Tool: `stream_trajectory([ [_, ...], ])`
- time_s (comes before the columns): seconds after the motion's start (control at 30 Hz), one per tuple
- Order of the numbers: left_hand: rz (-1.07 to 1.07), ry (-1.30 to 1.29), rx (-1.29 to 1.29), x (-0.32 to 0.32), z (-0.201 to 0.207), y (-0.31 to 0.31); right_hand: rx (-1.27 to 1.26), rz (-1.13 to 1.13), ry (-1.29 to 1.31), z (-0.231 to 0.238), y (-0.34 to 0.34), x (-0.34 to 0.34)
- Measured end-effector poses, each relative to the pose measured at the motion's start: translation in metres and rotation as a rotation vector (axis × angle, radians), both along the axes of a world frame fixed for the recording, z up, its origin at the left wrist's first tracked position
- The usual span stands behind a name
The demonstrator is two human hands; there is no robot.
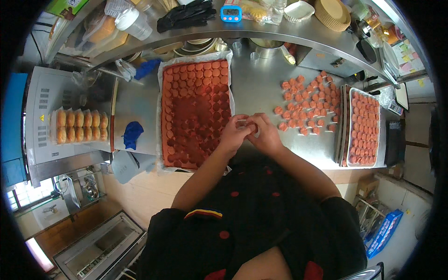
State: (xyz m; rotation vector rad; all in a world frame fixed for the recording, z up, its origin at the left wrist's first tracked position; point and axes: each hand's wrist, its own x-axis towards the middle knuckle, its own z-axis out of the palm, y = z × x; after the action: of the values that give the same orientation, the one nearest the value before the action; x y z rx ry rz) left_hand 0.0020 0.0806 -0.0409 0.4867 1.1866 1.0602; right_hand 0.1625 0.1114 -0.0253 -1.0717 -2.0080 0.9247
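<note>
The left hand (233, 135) and right hand (267, 135) gripped a small, half-hidden round object (252, 128) beside the red sheet cake (193, 114). The cake's centre seemed emptied; cut rounds (199, 74) were left at its top, and loose rounds (315, 97) lay on the steel counter (259, 88).

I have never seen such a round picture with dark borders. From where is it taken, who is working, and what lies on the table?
A wide camera on the person's head looks down, so straight edges bend. No machine here: the bare left hand and right hand meet above the near edge of the steel counter. Whatever they hold is too hidden to name. Left lies a red sheet marked with circles; right, loose red rounds and a tray of more.
</note>
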Motion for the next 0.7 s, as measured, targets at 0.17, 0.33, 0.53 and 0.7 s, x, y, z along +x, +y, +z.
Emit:
stream_trajectory([
  [0.17,0.002,0.188,0.050,0.013,-0.014,0.004,0.053,-0.030,-0.027,-0.016,0.003,0.003],
  [0.33,-0.076,0.087,-0.018,0.009,-0.001,0.009,0.002,0.002,-0.025,-0.022,0.006,0.007],
  [0.53,-0.309,0.377,-0.068,0.002,-0.014,0.022,0.065,0.153,-0.024,-0.016,0.002,0.014],
  [0.7,-0.042,-0.047,-0.197,0.015,-0.012,0.014,-0.076,0.074,-0.164,-0.021,0.008,0.020],
])
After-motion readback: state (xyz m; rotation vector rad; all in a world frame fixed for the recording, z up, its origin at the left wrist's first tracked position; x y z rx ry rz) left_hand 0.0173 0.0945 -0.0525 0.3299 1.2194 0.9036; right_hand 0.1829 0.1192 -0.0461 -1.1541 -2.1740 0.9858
